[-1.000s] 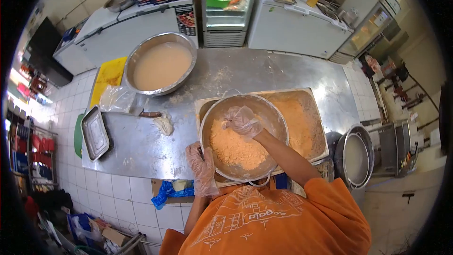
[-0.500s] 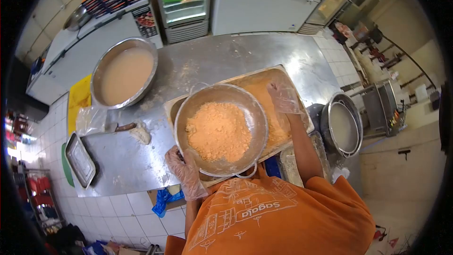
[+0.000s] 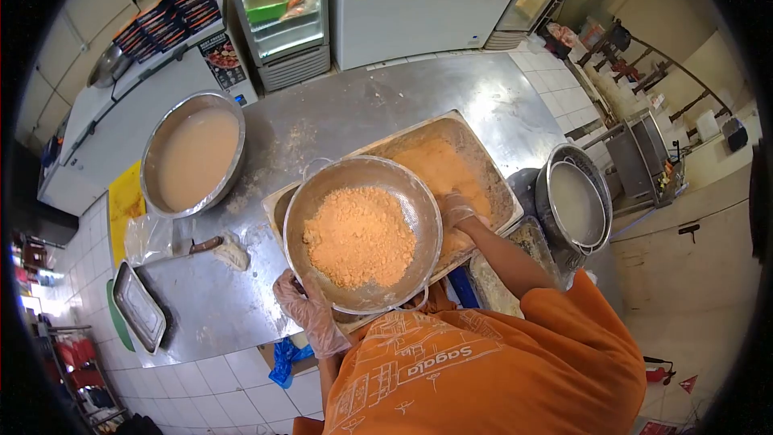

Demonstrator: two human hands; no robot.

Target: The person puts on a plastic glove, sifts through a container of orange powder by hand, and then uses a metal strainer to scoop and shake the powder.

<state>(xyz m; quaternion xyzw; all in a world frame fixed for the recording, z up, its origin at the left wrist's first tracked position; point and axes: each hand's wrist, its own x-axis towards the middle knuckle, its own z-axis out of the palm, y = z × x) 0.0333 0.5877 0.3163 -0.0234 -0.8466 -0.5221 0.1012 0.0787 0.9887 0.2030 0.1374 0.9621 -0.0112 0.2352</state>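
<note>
Sieve (image 3: 424, 221) over tray (image 3: 488, 155), bowl (image 3: 151, 163) at left

Crumbs (image 3: 354, 234) in sieve (image 3: 407, 205) over tray (image 3: 491, 163); bowl (image 3: 225, 189) left, bucket (image 3: 543, 193) right.

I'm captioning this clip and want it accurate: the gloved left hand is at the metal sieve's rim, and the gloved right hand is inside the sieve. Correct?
Not quite: the head view shows the gloved right hand in the tray, beside the metal sieve. The gloved left hand is at the sieve's rim.
</note>
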